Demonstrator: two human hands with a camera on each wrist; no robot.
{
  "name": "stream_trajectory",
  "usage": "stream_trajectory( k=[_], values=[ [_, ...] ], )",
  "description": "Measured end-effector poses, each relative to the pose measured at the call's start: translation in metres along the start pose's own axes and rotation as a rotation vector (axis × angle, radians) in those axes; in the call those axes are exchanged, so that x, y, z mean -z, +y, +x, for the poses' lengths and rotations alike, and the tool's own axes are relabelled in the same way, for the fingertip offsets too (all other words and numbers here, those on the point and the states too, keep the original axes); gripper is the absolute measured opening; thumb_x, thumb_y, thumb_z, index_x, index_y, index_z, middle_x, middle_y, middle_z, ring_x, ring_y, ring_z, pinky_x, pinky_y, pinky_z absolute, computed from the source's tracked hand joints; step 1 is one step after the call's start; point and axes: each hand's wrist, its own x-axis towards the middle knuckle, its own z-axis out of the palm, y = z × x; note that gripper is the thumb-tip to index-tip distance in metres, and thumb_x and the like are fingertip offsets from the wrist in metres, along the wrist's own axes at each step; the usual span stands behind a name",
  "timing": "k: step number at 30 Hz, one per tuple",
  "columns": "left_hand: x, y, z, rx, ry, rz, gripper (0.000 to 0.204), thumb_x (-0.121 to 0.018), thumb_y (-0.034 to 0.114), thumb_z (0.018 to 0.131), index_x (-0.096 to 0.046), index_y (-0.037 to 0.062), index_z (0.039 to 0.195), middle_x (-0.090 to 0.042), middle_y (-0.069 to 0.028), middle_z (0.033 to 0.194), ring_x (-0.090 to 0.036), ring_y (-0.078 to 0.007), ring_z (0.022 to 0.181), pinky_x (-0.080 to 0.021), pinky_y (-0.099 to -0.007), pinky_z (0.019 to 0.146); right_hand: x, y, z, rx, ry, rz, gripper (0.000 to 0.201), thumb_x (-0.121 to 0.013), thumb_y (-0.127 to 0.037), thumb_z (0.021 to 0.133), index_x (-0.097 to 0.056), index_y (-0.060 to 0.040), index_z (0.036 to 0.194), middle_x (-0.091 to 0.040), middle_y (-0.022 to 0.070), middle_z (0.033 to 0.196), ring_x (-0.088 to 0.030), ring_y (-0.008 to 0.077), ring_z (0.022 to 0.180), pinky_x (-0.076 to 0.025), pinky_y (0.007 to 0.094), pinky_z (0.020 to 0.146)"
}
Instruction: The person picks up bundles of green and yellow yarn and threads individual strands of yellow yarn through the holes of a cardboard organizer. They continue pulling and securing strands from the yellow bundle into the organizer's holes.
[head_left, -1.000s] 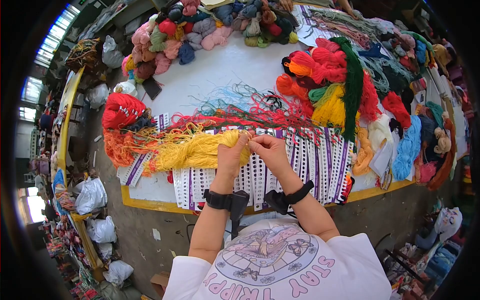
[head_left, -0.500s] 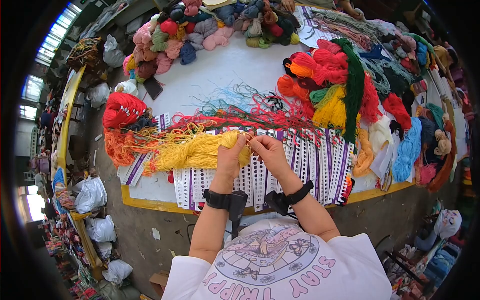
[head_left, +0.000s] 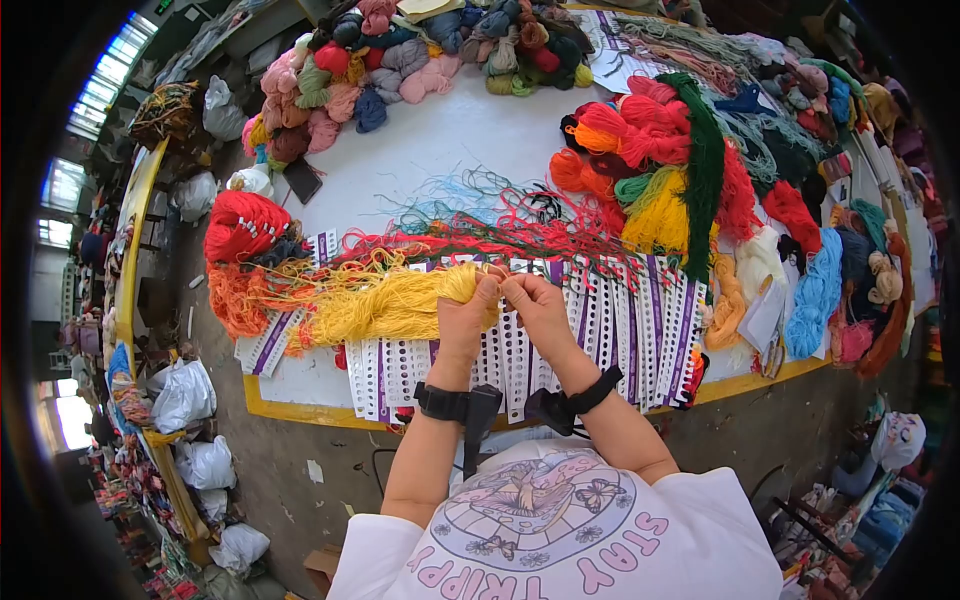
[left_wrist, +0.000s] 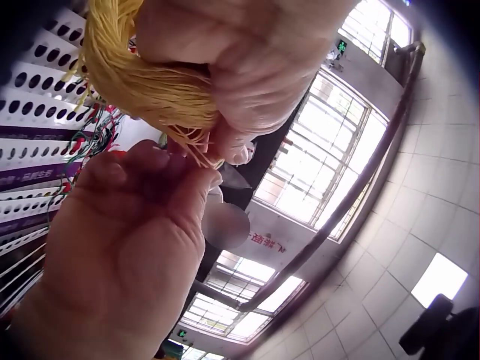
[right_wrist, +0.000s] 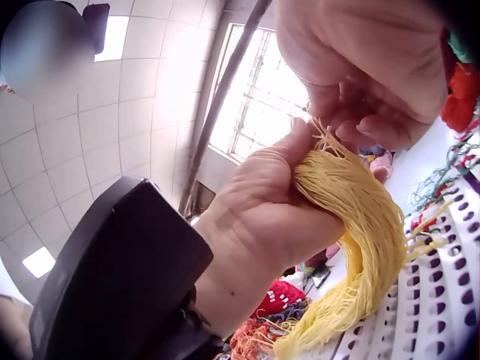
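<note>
I judge the yellow skein [head_left: 400, 302], lying over the punched cards [head_left: 402, 372], light, limp and tangle-prone, best held near its end, where the left hand [head_left: 463, 325] grips it and the right hand's [head_left: 541, 312] closed fingers pinch strands [right_wrist: 322, 137].

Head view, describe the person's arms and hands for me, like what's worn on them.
The left hand and right hand are ungloved. Each wrist wears a black strap carrying a boxy black device. The forearms are bare, and the short sleeves are white.
</note>
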Motion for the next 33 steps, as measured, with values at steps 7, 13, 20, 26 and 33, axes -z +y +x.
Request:
stream_trajectory(
  k=[7,13,20,26,33],
  values=[
    [0.006,-0.002,0.001,0.128,0.053,0.023,0.019,-0.057,0.016,0.084,-0.057,-0.0005,0.094,-0.06,-0.0096,0.091,-0.058,-0.0149,0.082,-0.049,-0.0284,0.071,0.005,-0.003,0.0,0.046,0.012,-0.019,0.014,-0.058,-0.018,0.083,-0.062,-0.0038,0.084,-0.055,-0.0017,0.071,-0.047,0.0039,0.062,-0.037,0.0171,0.05],
    [0.011,0.01,0.004,0.221,0.073,-0.322,0.016,-0.054,0.019,0.086,-0.055,0.0039,0.088,-0.059,-0.006,0.08,-0.057,-0.0153,0.07,-0.048,-0.0297,0.07,0.018,0.001,0.004,0.388,0.242,-0.191,0.007,-0.061,-0.007,0.078,-0.063,-0.0039,0.083,-0.058,0.0026,0.089,-0.052,0.0103,0.082,-0.044,0.0246,0.067],
    [0.168,0.104,0.007,-0.141,-0.005,-0.732,0.01,-0.05,0.019,0.086,-0.054,0.0114,0.091,-0.041,0.0057,0.058,-0.038,-0.0071,0.047,-0.045,-0.0255,0.061,0.322,-0.063,-0.081,0.523,0.851,0.56,0.031,-0.041,-0.017,0.078,-0.049,0.0018,0.101,-0.052,0.0181,0.102,-0.052,0.029,0.101,-0.042,0.041,0.089],
    [0.012,-0.014,0.007,0.471,-0.01,-0.009,0.017,-0.061,0.023,0.082,-0.059,0.0062,0.085,-0.047,0.0051,0.063,-0.041,-0.0038,0.049,-0.031,-0.0173,0.04,0.167,-0.005,-0.011,0.204,0.291,-0.055,0.016,-0.053,-0.012,0.079,-0.051,-0.0039,0.093,-0.046,0.0035,0.08,-0.051,0.0129,0.065,-0.049,0.0285,0.056],
    [-0.002,-0.078,0.009,0.537,-0.092,0.156,0.013,-0.063,0.013,0.077,-0.058,0.0036,0.084,-0.052,0.0021,0.065,-0.043,-0.0034,0.05,-0.033,-0.0179,0.045,0.077,0.021,-0.009,-0.167,-0.205,-0.039,0.018,-0.049,-0.022,0.088,-0.05,-0.0072,0.098,-0.059,0.0037,0.07,-0.058,0.0117,0.059,-0.046,0.0238,0.046]
  ],
)
